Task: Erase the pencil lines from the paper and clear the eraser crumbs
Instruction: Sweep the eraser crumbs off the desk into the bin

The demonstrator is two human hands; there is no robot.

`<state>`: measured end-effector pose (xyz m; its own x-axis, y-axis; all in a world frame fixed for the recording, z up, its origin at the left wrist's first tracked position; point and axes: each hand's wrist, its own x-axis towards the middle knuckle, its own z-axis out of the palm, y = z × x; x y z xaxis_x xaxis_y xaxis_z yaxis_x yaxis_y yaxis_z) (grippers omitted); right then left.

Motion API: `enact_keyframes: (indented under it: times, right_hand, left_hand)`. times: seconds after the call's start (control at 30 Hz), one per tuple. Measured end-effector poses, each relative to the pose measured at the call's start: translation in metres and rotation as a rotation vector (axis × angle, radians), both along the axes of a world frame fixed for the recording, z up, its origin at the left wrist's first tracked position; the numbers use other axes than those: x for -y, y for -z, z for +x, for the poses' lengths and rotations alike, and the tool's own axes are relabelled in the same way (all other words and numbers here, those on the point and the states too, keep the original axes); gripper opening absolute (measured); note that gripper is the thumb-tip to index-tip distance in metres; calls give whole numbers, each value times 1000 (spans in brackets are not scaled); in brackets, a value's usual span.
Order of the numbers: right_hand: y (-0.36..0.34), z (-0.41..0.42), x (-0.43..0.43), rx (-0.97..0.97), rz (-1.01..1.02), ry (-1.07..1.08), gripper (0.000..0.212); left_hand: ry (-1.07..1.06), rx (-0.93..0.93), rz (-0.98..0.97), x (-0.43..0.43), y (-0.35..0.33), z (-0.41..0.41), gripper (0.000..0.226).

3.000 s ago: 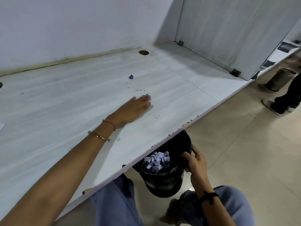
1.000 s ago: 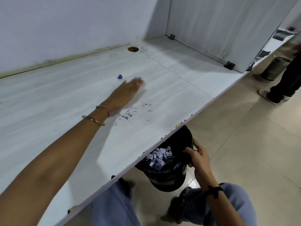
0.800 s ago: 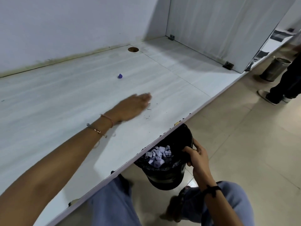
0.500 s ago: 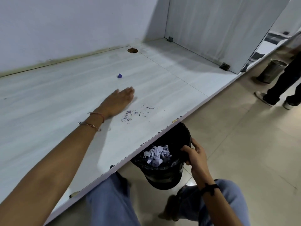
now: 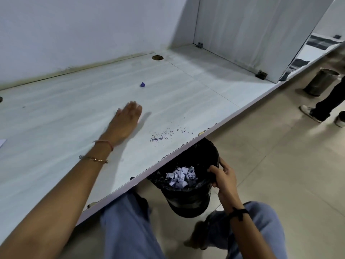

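My left hand (image 5: 125,122) lies flat with straight fingers on the white desk (image 5: 56,128), just left of a scatter of purple eraser crumbs (image 5: 164,135) near the desk's front edge. A small purple eraser (image 5: 142,84) sits farther back on the desk. Below the edge, my right hand (image 5: 223,176) grips the rim of a black bin (image 5: 188,191) lined with a black bag and holding crumpled purple paper (image 5: 180,177). A corner of white paper (image 5: 2,142) shows at the far left edge.
A white wall runs behind the desk and a white partition (image 5: 252,30) closes it on the right. Two cable holes (image 5: 157,57) sit at the back. On the tiled floor to the right stand a metal bin (image 5: 320,82) and another person's legs (image 5: 324,107).
My left hand has swept back and forth over the desk and now sits left of the crumbs, which lie closer to the front edge. My right hand kept its hold on the bin.
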<state>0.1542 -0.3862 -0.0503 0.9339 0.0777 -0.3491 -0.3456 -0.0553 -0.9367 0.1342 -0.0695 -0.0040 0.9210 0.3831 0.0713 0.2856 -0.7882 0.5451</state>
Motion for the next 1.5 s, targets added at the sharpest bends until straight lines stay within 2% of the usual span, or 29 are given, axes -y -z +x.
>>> enact_keyframes:
  times: [0.07, 0.17, 0.27, 0.37, 0.47, 0.57, 0.6, 0.67, 0.7, 0.77, 0.9, 0.97, 1.03, 1.1, 1.13, 1.2, 1.27, 1.33, 1.37, 1.43, 1.5]
  right_hand:
    - [1, 0, 2, -5, 8, 7, 55]
    - [8, -1, 4, 3, 3, 21, 58]
    - [15, -6, 4, 19, 15, 22, 58]
    - [17, -12, 7, 41, 21, 22, 55]
    - [18, -12, 14, 22, 40, 44, 54]
    - [19, -15, 16, -13, 59, 61, 55]
    - [19, -16, 16, -16, 63, 62, 56]
    - [18, -18, 16, -17, 64, 58, 57]
    - [19, -17, 15, -19, 61, 59, 58]
    - [19, -15, 14, -21, 57, 69, 58]
    - [18, -13, 15, 3, 42, 81, 57]
    - [15, -11, 18, 21, 38, 84, 56]
    - [14, -9, 21, 22, 37, 92, 57]
    - [15, -7, 24, 14, 38, 102, 60]
    - [15, -7, 25, 7, 41, 107, 62]
    - [16, -7, 26, -2, 44, 114, 63]
    - [16, -7, 28, -6, 42, 117, 65]
    - [17, -5, 28, -14, 42, 118, 65]
    - [19, -4, 28, -20, 42, 118, 65]
    - [22, -3, 27, -23, 38, 119, 64]
    - [23, -1, 27, -11, 31, 117, 60]
  left_hand:
    - [13, -48, 105, 1, 10, -1, 71]
    - [68, -53, 73, 45, 9, 7, 68]
    - [338, -33, 138, 109, 10, 7, 87]
    - [575, -125, 137, 146, 18, -6, 82]
    - [450, 4, 102, 135, 6, -16, 70]
    - [119, 44, 101, 81, 2, -20, 56]
    - [18, 16, 117, 64, 7, -22, 58]
    - [-57, -112, 221, 50, 17, -19, 78]
    - [-28, -150, 250, 55, 21, -14, 90]
    - [102, -124, 258, 87, 24, -4, 94]
    - [380, -117, 181, 173, 15, -14, 75]
    - [476, -70, 154, 188, 14, -24, 63]
    - [416, 64, 130, 169, 3, -26, 61]
    - [220, 130, 159, 128, -3, -27, 64]
    - [101, 103, 187, 99, 1, -28, 60]
    - [-83, -63, 319, 44, 17, -34, 51]
    - [-155, -240, 413, 26, 24, -36, 65]
    - [-22, -253, 479, 41, 28, -17, 75]
    - [55, -200, 523, 54, 32, -2, 79]
    - [192, -169, 453, 97, 29, 19, 92]
    - [323, -174, 332, 139, 25, 23, 83]
